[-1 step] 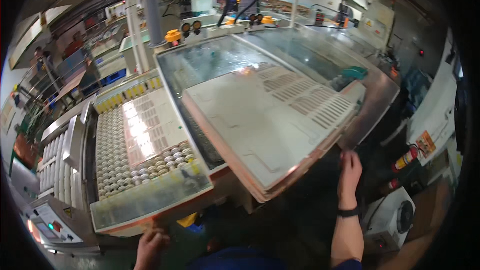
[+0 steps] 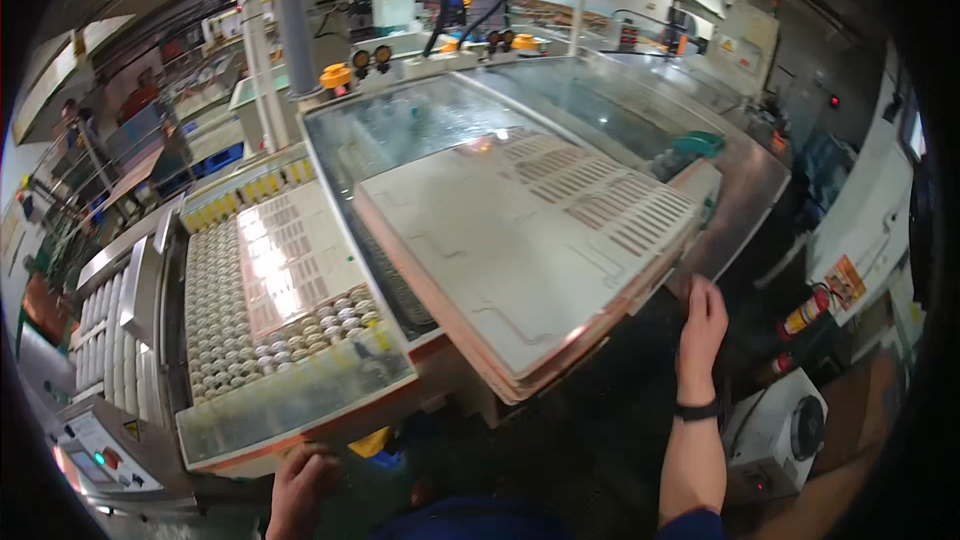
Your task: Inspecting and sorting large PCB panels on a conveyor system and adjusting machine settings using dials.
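We see our left hand (image 2: 303,477) low down, just beside the front edge of the roller conveyor (image 2: 215,345), with its fingers curled in; we cannot tell whether it grips or touches anything there. Our right hand (image 2: 701,332) is raised higher and well apart from the left, its fingers bent and held narrow, close together. Its fingertips are near the lower corner of the metal sheet (image 2: 733,210), but we cannot tell whether they touch it.

Between our hands, and farther from us than either, lies a stack of panels (image 2: 480,230), pale on top with pinkish, copper-coloured edges. It sits askew on a clear cover (image 2: 400,118), its near corner jutting out past the cover's front edge. Rows of slots run along its far right part, and thin bent lines mark the rest. A green object (image 2: 698,144) sits beyond the stack, farther away than our right hand.

Ahead of our left hand, a single slotted panel (image 2: 290,265) lies flat on the rollers, light glaring off it. To the left of that hand stands a control box (image 2: 105,462) with a lit green button. To the right of our right hand we have a fire extinguisher (image 2: 804,314) by the wall, and nearer to us a white unit (image 2: 775,430) with a round dark fan.
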Motion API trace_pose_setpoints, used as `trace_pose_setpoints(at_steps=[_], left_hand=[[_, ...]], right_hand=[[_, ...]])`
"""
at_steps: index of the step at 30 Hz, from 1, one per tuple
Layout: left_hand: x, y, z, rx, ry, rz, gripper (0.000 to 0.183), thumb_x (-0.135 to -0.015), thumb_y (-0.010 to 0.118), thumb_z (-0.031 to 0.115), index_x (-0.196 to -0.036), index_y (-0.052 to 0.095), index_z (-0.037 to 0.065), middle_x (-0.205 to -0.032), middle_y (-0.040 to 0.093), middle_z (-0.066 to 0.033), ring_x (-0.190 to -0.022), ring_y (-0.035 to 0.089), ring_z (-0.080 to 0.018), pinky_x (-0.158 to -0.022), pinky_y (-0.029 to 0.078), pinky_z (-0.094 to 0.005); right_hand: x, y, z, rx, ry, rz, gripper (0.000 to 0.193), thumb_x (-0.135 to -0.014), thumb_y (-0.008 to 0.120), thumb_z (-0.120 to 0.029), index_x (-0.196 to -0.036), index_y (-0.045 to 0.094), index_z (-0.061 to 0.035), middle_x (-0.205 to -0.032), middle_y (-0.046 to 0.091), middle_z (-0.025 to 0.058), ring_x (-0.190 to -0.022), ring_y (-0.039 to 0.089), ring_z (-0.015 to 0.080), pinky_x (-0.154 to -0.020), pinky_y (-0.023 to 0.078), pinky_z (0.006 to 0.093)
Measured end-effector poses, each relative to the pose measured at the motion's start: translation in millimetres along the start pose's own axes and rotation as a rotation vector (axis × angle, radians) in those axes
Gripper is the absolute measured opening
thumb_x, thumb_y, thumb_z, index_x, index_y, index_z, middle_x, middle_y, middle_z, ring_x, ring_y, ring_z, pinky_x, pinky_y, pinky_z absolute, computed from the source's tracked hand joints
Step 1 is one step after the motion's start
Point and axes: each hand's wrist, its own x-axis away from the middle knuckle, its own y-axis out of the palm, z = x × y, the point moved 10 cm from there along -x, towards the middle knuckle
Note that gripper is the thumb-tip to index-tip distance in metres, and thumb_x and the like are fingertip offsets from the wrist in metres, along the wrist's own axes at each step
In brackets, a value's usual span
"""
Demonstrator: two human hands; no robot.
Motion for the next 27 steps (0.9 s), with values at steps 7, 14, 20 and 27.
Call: trace_pose_setpoints(at_steps=[7, 14, 20, 27], left_hand=[[-10, 208, 79, 0.158, 0.108, -0.443, 0.048, -0.100, 0.056, 0.016, -0.140, 0.039, -0.004, -0.132, 0.056, -0.0199, -0.118, 0.059, -0.0296, -0.097, 0.051, -0.0428], [-8, 277, 95, 0.469, 0.002, -0.646, 0.048, -0.101, 0.056, 0.028, -0.137, 0.042, 0.000, -0.127, 0.060, -0.0164, -0.116, 0.060, -0.0296, -0.098, 0.050, -0.0424], [-6, 286, 113, 0.383, 0.028, -0.501, 0.037, -0.098, 0.056, 0.013, -0.129, 0.047, -0.006, -0.115, 0.063, -0.0162, -0.100, 0.067, -0.0264, -0.085, 0.056, -0.0359], [-35, 234, 125, 0.304, 0.008, -0.273, 0.027, -0.092, 0.061, 0.011, -0.116, 0.057, -0.001, -0.096, 0.067, -0.0107, -0.080, 0.068, -0.0213, -0.066, 0.057, -0.0302]], right_hand=[[-114, 8, -25, 0.274, -0.057, 0.006, 0.037, -0.098, 0.058, -0.029, -0.109, 0.065, 0.0047, -0.106, 0.068, 0.0164, -0.100, 0.064, 0.0286, -0.088, 0.048, 0.0362], [-152, 34, 35, 0.263, 0.078, -0.087, 0.048, -0.094, 0.063, -0.031, -0.129, 0.059, 0.0017, -0.123, 0.062, 0.0193, -0.099, 0.065, 0.0265, -0.085, 0.049, 0.0374], [-161, 34, 57, -0.013, 0.250, -0.120, 0.037, -0.089, 0.060, -0.015, -0.121, 0.062, 0.0029, -0.104, 0.064, 0.0139, -0.074, 0.059, 0.0183, -0.064, 0.048, 0.0333], [-124, 46, 18, 0.053, 0.259, -0.162, 0.015, -0.085, 0.060, -0.010, -0.091, 0.065, 0.0032, -0.079, 0.060, 0.0064, -0.072, 0.057, 0.0165, -0.065, 0.047, 0.0359]])
